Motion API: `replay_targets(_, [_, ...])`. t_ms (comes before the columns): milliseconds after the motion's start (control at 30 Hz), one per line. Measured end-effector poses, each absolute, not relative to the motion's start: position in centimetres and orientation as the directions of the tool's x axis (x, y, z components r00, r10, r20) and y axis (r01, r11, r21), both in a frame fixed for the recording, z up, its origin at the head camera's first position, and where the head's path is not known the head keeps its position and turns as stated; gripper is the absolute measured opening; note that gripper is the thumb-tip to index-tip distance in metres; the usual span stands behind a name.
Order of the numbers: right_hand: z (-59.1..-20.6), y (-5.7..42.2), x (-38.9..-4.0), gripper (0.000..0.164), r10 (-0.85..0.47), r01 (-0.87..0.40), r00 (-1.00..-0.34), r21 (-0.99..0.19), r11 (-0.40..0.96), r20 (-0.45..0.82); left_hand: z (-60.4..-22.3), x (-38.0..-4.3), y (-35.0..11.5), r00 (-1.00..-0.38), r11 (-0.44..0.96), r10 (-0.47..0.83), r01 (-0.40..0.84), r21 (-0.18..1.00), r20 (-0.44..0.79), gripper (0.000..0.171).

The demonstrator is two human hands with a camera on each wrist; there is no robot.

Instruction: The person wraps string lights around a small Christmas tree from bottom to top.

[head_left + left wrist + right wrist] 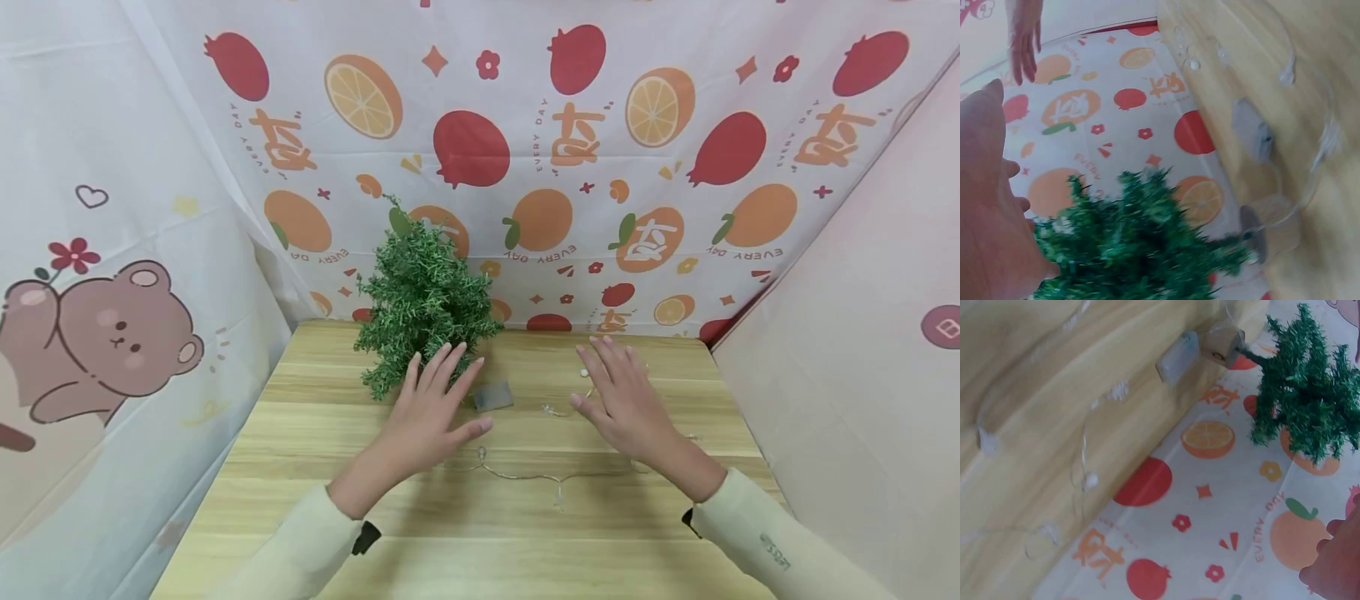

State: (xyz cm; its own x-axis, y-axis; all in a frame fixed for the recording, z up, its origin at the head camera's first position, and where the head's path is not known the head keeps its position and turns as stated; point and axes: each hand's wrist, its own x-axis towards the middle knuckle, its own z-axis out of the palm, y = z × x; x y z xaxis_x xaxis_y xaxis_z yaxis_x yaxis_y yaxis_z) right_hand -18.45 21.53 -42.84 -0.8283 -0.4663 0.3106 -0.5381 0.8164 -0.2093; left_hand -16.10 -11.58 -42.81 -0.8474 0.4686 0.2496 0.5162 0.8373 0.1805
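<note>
A small green artificial tree (423,287) stands at the back left of the table; its round base (1282,228) shows in both wrist views. My left hand (427,417), fingers spread and holding nothing, is in front of the tree and overlaps its lower branches in the head view. Beside the tree lies a grey battery box (493,396). A thin string of lights (525,477) with small clear ornaments winds across the table. Over its right part hovers my right hand (626,400), fingers extended and nothing in them.
The wooden table (480,554) meets a fruit-printed cloth (517,242) at its back edge. A cloth with a bear print (127,333) hangs on the left, and a pale cloth (847,400) hangs on the right.
</note>
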Motion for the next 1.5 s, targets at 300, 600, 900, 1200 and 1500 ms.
replay_targets(300, [-46.0,20.4,-17.4,0.069,-0.430,-0.503,-0.858,-0.295,0.812,0.281,-46.6,-14.8,-10.8,-0.862,0.835,0.399,0.482,0.265,0.313,0.081])
replay_targets(600, [-49.8,18.4,-16.5,0.067,-0.396,-0.484,-0.873,-0.404,0.776,0.285,-50.3,-13.9,-10.0,-0.891,0.805,0.340,0.442,0.397,0.302,0.075])
replay_targets(900, [-55.1,15.8,-14.7,0.065,-0.326,-0.372,-0.927,-0.560,0.740,0.185,-53.9,-13.5,-10.0,-0.907,0.809,0.336,0.416,0.415,0.253,0.076])
replay_targets(1200, [-58.2,14.0,-13.9,0.065,-0.285,-0.278,-0.955,-0.597,0.753,0.086,-56.8,-13.7,-9.5,-0.923,0.798,0.328,0.386,0.464,0.204,0.067])
replay_targets(1500, [-60.0,13.1,-14.4,0.055,-0.293,-0.311,-0.948,-0.546,0.778,0.122,-59.4,-14.6,-8.9,-0.928,0.791,0.301,0.372,0.486,0.220,0.054])
